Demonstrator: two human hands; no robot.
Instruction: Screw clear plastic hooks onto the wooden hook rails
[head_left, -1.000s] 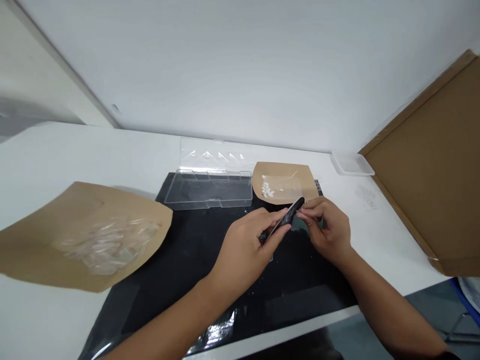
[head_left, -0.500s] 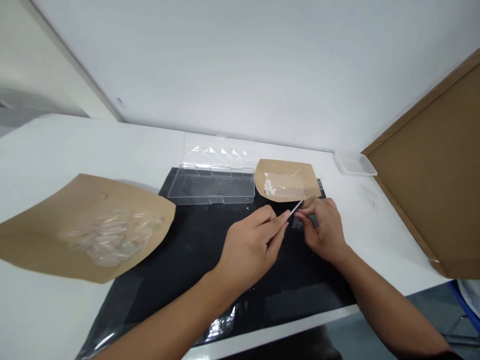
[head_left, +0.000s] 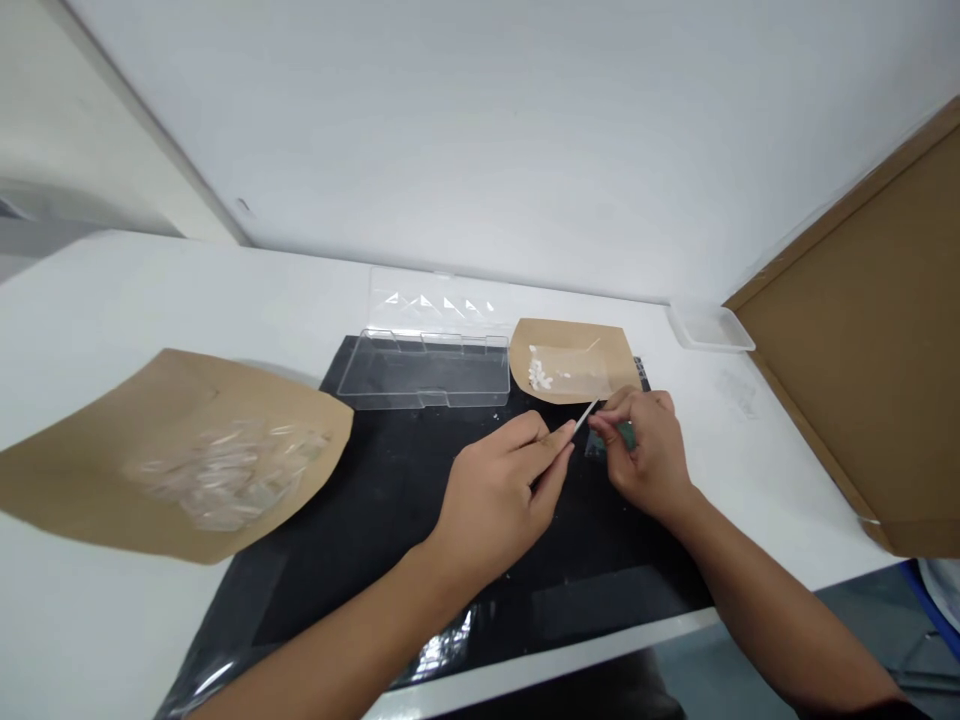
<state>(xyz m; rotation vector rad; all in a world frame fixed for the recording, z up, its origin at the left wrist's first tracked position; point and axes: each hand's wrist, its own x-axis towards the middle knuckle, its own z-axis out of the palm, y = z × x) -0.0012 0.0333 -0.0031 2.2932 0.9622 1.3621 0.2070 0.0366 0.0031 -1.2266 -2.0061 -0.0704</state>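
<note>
My left hand (head_left: 499, 490) pinches a thin whitish strip (head_left: 586, 417) between thumb and fingers, its free end slanting up to the right. Beside that end, the fingertips of my right hand (head_left: 649, 450) are pressed together; whatever they hold is too small or hidden to make out. Both hands are over a black mat (head_left: 375, 540). Just beyond them lies a small brown paper tray (head_left: 611, 340) with several tiny white pieces (head_left: 538, 377) at its left side. A small clear item with a green patch (head_left: 627, 432) shows partly behind my right fingers.
At left, a larger brown paper tray (head_left: 180, 390) bears a heap of clear plastic pieces (head_left: 232, 485). A shallow clear box (head_left: 427, 402), its lid (head_left: 442, 300) spread behind, stands at the mat's back. Farther right are a translucent tub (head_left: 709, 328) and a tall cardboard panel (head_left: 877, 350).
The strip and my left fingertips have shifted very slightly down and left. My right fingers have moved slightly, and more of the green patch shows. The trays and box stay put.
</note>
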